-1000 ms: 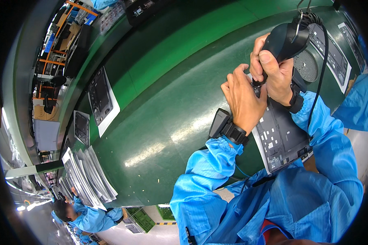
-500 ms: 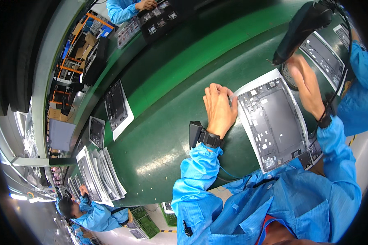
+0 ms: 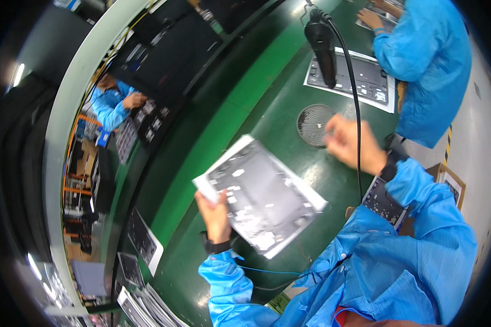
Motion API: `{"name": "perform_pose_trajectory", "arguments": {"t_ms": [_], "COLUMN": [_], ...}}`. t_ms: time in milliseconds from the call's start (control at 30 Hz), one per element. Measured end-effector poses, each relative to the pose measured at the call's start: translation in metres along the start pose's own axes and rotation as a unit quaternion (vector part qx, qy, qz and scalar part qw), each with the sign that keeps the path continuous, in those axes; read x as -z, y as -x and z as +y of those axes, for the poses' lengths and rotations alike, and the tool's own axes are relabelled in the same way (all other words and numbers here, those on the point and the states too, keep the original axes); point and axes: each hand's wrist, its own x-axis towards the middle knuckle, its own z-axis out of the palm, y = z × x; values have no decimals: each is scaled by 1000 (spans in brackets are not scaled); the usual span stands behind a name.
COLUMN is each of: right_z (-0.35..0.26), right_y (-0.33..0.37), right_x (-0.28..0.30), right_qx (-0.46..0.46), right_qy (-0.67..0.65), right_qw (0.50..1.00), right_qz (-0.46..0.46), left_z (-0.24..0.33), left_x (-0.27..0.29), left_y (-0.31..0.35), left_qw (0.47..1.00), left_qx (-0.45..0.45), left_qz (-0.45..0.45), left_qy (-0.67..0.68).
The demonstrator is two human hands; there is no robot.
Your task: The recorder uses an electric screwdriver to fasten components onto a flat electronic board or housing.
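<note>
Here's the left hand (image 3: 215, 218) with its thumb on top, pinching the left edge of the panel (image 3: 273, 185) and the white sheet (image 3: 312, 200) beneath; the pair sits askew in the middle of the scene, over the green bench (image 3: 278, 125), though whether it's fully off the surface I can't tell. Over on the right, the right hand (image 3: 368, 150) floats just beside the round dish (image 3: 299, 133), fingers half curled, too blurred to say whether anything small sits between them. The driver (image 3: 322, 57) hangs free beyond the dish, in line with a second panel (image 3: 384, 87) at the far right, its black cable (image 3: 356, 120) crossing in front of the right hand. And there's a co-worker's blue sleeve (image 3: 393, 49) at the far right too! I'd call this step one-handed handling of the panel, the driver out of use. What the next move calls for, I judge: a firm grip on sheet and panel together, kept level, clear of the dish and cable.
</note>
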Motion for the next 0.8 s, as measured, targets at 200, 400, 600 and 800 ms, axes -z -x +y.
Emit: {"name": "perform_pose_trajectory", "arguments": {"t_ms": [200, 400, 600, 800], "right_z": [104, 124, 125, 85], "right_y": [-24, -38, -61, -165], "right_x": [108, 101, 85, 10], "right_qx": [18, 45, 73, 115], "right_qy": [286, 312, 311, 257], "right_qw": [957, 945, 943, 958], "right_qz": [-38, -91, -96, -61], "left_z": [-31, -38, 50, 73], "left_x": [111, 139, -55, -208], "left_y": [-151, -218, -172, -153], "left_qw": [997, 889, 984, 827], "left_qx": [-3, -1, -102, 230], "left_qz": [70, 320, -144, -458], "left_qy": [-43, -327, -20, 230]}}
